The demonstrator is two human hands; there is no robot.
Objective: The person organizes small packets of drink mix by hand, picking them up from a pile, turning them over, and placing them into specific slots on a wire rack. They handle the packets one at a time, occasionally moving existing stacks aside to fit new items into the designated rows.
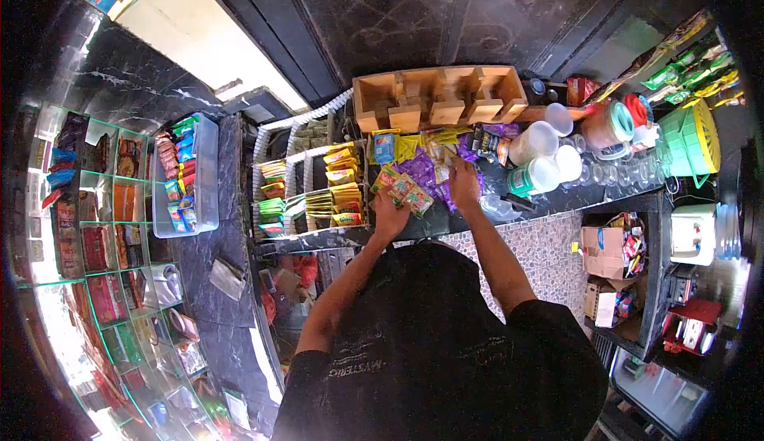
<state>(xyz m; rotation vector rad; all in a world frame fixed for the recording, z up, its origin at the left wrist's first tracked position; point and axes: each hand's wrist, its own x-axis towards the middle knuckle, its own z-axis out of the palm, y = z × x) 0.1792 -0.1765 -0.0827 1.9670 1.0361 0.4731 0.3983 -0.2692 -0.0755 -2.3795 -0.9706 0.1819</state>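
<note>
My left hand (390, 216) is closed on the near edge of a strip of green and red sachets (411, 193) at the front of the counter. Just to its right, my right hand (464, 186) reaches into a pile of purple sachets (419, 169), fingers drawn together and pointing down. What lies between those fingers is too small to make out. Yellow sachets (406, 146) lie behind the pile, beside a blue packet (383, 149). Some dark packets (487, 143) rest to the right of the purple ones.
A wooden compartment box (374, 91) stands behind the sachets. On the left is a divided rack (310, 157) of upright sachets, then a clear plastic bin (208, 174) of packets. Plastic jars (533, 142), glasses (611, 174) and a green bucket (676, 145) line the right.
</note>
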